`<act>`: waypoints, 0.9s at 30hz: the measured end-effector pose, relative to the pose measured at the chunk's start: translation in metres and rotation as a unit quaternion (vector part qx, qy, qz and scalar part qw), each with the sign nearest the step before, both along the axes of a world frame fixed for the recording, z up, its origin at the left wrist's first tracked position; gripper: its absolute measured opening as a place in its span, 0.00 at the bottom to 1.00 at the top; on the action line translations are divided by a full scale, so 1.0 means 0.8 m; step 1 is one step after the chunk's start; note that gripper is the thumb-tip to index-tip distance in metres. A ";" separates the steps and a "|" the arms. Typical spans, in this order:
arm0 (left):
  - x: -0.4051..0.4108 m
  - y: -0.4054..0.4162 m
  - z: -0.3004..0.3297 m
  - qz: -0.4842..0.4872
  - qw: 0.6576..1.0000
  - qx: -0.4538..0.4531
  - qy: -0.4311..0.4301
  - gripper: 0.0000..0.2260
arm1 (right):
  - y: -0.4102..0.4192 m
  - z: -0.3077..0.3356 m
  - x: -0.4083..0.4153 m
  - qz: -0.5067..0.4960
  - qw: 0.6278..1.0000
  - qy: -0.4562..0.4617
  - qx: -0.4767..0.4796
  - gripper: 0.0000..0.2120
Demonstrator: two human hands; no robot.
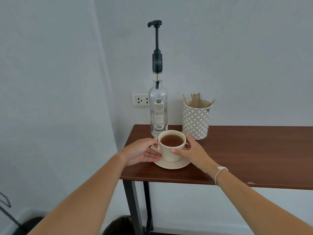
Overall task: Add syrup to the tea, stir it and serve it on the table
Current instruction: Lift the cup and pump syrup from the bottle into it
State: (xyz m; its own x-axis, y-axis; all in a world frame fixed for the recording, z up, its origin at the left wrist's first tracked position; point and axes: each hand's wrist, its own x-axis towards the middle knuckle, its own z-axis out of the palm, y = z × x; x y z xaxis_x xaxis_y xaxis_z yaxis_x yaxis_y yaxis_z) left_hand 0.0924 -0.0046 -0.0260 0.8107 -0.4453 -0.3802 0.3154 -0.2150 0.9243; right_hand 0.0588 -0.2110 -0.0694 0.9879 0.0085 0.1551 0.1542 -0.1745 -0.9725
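Observation:
A cream cup (171, 152) full of brown tea (171, 140) stands on a cream saucer (176, 164) near the left end of the brown table (245, 155). My left hand (141, 152) cups the saucer's left edge, with its thumb at the cup's handle. My right hand (189, 150) wraps the cup's right side, thumb on the front wall. Directly behind the cup stands a clear glass syrup bottle (158, 107) with a tall black pump (156, 46), its spout pointing left.
A patterned grey-and-white pot (195, 121) holding several wooden stir sticks (195, 99) stands to the right of the bottle. A wall socket (140, 100) sits behind the bottle. Below the table's left end are black legs and a dark bin (118, 226).

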 end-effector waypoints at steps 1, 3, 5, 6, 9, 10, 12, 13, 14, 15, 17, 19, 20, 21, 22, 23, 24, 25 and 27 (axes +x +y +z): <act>0.001 -0.001 0.000 0.002 1.000 0.005 -0.002 0.14 | -0.001 0.000 0.000 0.003 1.000 -0.001 0.001 0.33; 0.002 -0.001 -0.001 0.007 1.000 0.009 -0.004 0.13 | -0.001 0.002 -0.001 0.009 1.000 -0.005 0.009 0.32; 0.003 -0.002 -0.001 0.008 1.000 0.006 -0.003 0.13 | -0.002 0.003 -0.001 0.011 1.000 -0.008 0.008 0.31; 0.003 -0.003 -0.001 0.011 1.000 0.000 0.000 0.13 | -0.002 0.004 -0.002 0.011 1.000 -0.010 0.006 0.30; 0.001 -0.005 0.004 0.020 0.999 -0.032 0.011 0.11 | -0.001 0.010 -0.003 0.011 1.000 -0.014 0.008 0.28; -0.001 -0.006 0.006 0.022 0.999 -0.047 0.013 0.10 | -0.001 0.011 -0.002 0.010 1.000 -0.018 0.011 0.28; -0.003 -0.008 0.011 0.033 0.996 -0.080 0.014 0.11 | 0.000 0.018 0.000 0.004 0.999 -0.032 0.006 0.27; -0.002 -0.009 0.013 0.041 0.995 -0.094 0.015 0.12 | 0.001 0.023 0.001 0.002 0.999 -0.040 0.001 0.26; -0.001 -0.009 0.015 0.048 0.993 -0.105 0.015 0.13 | 0.002 0.028 0.004 0.002 0.999 -0.046 -0.004 0.26; 0.000 -0.009 0.017 0.054 0.992 -0.114 0.016 0.13 | 0.002 0.033 0.007 0.004 0.999 -0.051 -0.010 0.25; 0.004 -0.009 0.022 0.063 0.990 -0.124 0.012 0.13 | 0.005 0.046 0.013 0.008 0.998 -0.062 -0.023 0.23; 0.007 -0.009 0.029 0.078 0.988 -0.135 0.005 0.13 | 0.008 0.060 0.018 0.008 0.997 -0.071 -0.034 0.22; 0.008 -0.010 0.033 0.089 0.986 -0.144 0.005 0.13 | 0.011 0.067 0.021 0.008 0.996 -0.075 -0.037 0.22; 0.009 -0.009 0.038 0.101 0.983 -0.155 0.006 0.14 | 0.014 0.075 0.022 0.011 0.996 -0.080 -0.039 0.22; 0.010 -0.009 0.044 0.111 0.980 -0.167 0.006 0.14 | 0.016 0.082 0.025 0.013 0.996 -0.083 -0.042 0.22; 0.011 -0.007 0.050 0.118 0.977 -0.177 0.004 0.14 | 0.020 0.091 0.027 0.017 0.995 -0.085 -0.046 0.23; 0.012 -0.005 0.056 0.121 0.975 -0.184 0.002 0.13 | 0.023 0.099 0.030 0.018 0.995 -0.087 -0.050 0.23; 0.013 -0.003 0.064 0.124 0.974 -0.190 0.000 0.13 | 0.026 0.107 0.032 0.019 0.994 -0.091 -0.052 0.23; 0.015 0.004 0.079 0.134 0.971 -0.199 -0.005 0.14 | 0.033 0.123 0.037 0.018 0.993 -0.102 -0.058 0.23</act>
State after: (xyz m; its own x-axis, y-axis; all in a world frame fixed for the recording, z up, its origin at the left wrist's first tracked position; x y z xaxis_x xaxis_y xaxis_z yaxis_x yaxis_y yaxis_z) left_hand 0.1042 -0.0016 0.0369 0.9203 -0.3278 -0.2135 0.3020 0.2484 0.9204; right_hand 0.0883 -0.1849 0.0293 0.9350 0.0732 0.3470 0.3534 -0.2740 -0.8944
